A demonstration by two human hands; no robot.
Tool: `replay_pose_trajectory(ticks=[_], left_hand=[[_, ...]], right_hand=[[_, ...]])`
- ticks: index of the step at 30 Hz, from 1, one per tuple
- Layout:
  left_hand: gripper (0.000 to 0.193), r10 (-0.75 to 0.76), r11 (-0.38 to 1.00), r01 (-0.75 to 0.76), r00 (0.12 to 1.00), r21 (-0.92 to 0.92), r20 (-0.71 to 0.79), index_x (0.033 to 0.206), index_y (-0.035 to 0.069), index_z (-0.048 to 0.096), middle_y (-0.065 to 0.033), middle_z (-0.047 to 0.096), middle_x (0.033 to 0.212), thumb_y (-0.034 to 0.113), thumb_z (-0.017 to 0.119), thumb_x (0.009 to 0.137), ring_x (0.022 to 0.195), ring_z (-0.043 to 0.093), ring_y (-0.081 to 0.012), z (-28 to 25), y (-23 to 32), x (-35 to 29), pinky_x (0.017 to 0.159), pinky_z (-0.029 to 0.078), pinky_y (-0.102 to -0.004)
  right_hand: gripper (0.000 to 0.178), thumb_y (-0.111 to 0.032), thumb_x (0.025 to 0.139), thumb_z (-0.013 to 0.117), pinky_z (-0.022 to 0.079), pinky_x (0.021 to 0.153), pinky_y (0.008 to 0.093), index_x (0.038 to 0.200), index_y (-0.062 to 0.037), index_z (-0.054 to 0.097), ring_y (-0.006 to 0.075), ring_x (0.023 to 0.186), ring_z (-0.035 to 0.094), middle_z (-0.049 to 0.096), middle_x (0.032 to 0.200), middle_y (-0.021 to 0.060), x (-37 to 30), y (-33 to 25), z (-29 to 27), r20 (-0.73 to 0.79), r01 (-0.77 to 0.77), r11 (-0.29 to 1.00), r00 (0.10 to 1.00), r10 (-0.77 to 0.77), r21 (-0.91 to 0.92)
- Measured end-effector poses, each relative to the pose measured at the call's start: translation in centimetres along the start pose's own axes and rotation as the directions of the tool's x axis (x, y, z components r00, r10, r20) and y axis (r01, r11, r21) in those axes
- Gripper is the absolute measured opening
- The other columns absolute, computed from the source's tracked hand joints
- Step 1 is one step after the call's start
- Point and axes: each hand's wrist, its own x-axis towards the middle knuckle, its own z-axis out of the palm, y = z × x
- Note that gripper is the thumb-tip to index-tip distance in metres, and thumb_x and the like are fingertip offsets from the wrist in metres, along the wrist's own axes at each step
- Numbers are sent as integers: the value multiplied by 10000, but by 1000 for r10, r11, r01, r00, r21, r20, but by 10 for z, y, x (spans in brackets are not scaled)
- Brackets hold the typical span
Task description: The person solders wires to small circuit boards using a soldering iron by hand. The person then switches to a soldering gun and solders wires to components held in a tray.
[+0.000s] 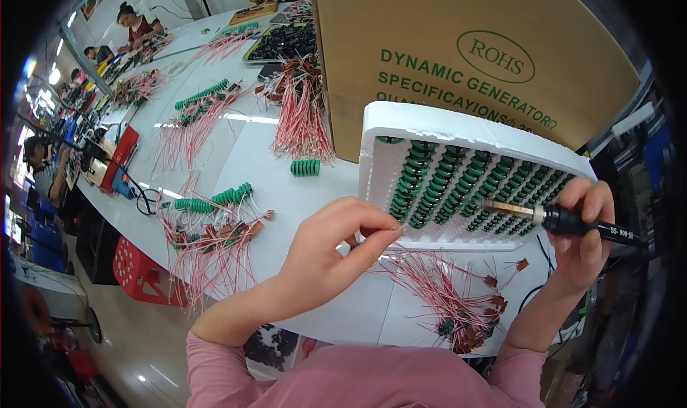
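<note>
My right hand (pixel 588 254) grips a soldering iron (pixel 562 220) by its black handle. The iron's metal barrel points left, across the face of a white foam tray (pixel 472 127). Rows of round green parts with dark centres (pixel 445 182) sit in this tray, which stands tilted up in front of me. By the tray's lower left corner, my left hand (pixel 333 247) pinches thumb and forefinger together; whatever lies between the fingertips is too small to make out. Below the tray, red and white wires (pixel 436 293) with small brown pieces at their ends lie on the table.
A large cardboard box (pixel 351 57) stands behind the tray. Left of it hang bundled wires (pixel 300 114) below a tray of black parts (pixel 286 41). A short green stack (pixel 305 167) and wired green rows (pixel 215 199) lie leftward. A red stool (pixel 139 272) stands beside the table; other people work farther off.
</note>
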Motion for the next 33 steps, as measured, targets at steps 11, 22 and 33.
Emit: replay_pose_trajectory(ticks=[11,22,33], left_hand=[[161,-367,503,393,904,-770,221,968,51,558,-30,594,911,174,543,865,654,462,-26,13,-1,-6,579,367,-153],[212,-400,13,293,878,-956,264,1008,80,522,-16,589,935,218,561,852,623,483,-5,14,1,11,444,319,-132],[200,-459,-167,250,836,-954,299,973,120,536,58,548,818,234,603,824,642,491,-5,15,-12,21,494,360,-141]], right_hand=[[319,-208,791,640,389,423,148,890,-62,375,81,470,497,497,1026,201,-23,-12,9,-12,2,1000,1000,-2,-19],[343,-367,881,462,434,515,164,989,-42,432,96,511,487,471,995,134,14,4,45,-171,240,963,961,-218,121],[438,-455,856,452,388,429,156,917,-21,444,94,515,471,539,873,177,43,36,79,-130,258,924,944,-303,-283]])
